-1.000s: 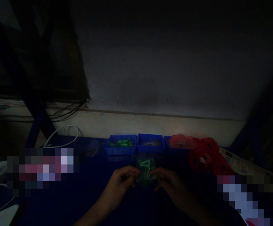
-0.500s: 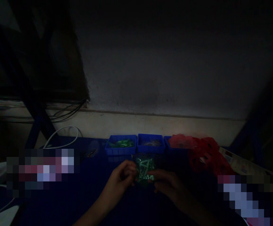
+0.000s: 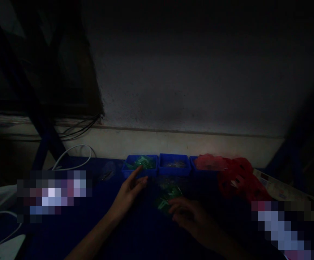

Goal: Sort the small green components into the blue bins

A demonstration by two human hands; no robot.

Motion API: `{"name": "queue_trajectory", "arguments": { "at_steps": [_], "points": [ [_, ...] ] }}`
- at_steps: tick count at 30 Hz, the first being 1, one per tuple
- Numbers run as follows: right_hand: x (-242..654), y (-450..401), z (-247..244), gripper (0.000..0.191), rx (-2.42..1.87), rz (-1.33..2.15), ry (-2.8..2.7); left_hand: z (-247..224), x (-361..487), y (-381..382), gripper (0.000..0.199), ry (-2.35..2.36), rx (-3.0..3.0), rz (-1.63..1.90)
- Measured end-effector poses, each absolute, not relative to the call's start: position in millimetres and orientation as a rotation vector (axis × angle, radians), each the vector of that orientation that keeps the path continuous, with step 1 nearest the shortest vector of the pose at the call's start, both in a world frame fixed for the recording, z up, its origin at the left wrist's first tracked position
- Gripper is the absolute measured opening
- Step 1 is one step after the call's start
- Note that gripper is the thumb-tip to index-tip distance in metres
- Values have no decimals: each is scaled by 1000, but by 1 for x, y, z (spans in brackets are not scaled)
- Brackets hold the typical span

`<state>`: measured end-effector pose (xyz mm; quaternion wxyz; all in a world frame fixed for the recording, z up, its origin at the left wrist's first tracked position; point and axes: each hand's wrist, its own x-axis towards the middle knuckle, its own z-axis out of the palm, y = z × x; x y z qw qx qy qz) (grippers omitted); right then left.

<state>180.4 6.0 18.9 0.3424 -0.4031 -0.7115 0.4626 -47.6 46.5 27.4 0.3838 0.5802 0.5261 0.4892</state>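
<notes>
My left hand (image 3: 132,186) is in front of the left blue bin (image 3: 127,172), its index finger stretched toward the green packets (image 3: 145,161) inside and its thumb apart. Nothing shows between its fingers. Over the dark blue table (image 3: 135,231), my right hand (image 3: 185,213) has its curved fingers apart at the edge of green pieces and clear plastic (image 3: 167,198). Whether those fingertips only touch the plastic or grip it is too dark to tell.
A middle blue bin (image 3: 175,171) holds small thin items. Red plastic (image 3: 208,162) covers the right bin, beside a red mesh heap (image 3: 236,178). A white cable (image 3: 74,168) loops at the left. The wall (image 3: 186,90) stands behind.
My left hand has moved left, away from the clear plastic, and its index finger has stretched out. A green packet now lies higher in the left bin. My right hand stays near the green pieces.
</notes>
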Motion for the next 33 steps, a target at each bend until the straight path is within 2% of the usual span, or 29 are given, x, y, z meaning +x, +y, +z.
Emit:
{"name": "queue_trajectory", "arguments": {
  "at_steps": [6,8,12,18,22,28,33],
  "points": [
    [180,5,21,23,-1189,959,-2050,19,-44,40,25,1366,1874,1015],
    [180,4,22,22,-1219,836,-2176,17,-41,36,18,1326,2002,940],
    [179,2,23,20,-1220,701,-2330,13,-39,35,19,1273,2235,718],
    [177,2,26,15,-1165,627,-2414,15,-39,32,13,1258,2302,617],
    [177,1,26,14,-1155,618,-2397,17,-38,29,22,1278,2341,543],
    [179,2,25,18,-1178,628,-2385,14,-37,29,16,1255,2407,584],
    [180,2,21,23,-1222,641,-2359,19,-37,30,21,1263,2350,715]
  ]
}}
